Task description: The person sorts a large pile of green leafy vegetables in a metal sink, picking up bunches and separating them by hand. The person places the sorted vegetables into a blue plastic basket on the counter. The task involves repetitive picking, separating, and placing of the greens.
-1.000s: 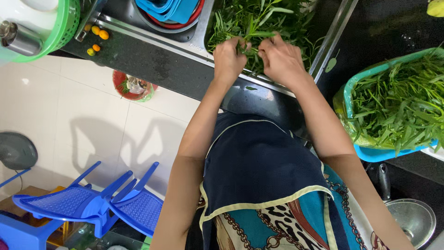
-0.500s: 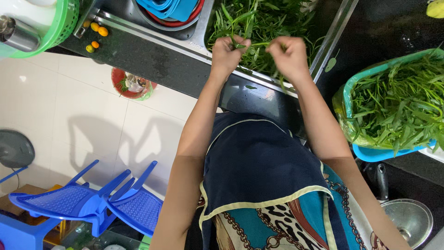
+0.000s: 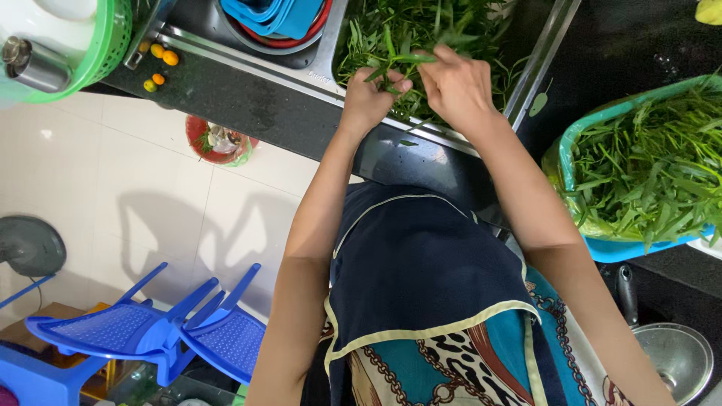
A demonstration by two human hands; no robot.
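Both hands work over the sink [image 3: 553,56]: left hand [image 3: 370,96] is fisted tight around a green stem [image 3: 402,60], right hand [image 3: 457,84] has fingers curled and pinched on the same stem where it meets the left, all above the loose greens [image 3: 421,26] piled in the basin. Step in hand looks like picking or snapping one stem; next move likely calls for a short twist or pull apart while both grips hold. More greens fill the basket [image 3: 575,135] at the right on the counter [image 3: 248,98].

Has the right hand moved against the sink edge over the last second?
Yes. The right hand has drifted slightly away from the sink edge, closer over the greens, beside the left hand.
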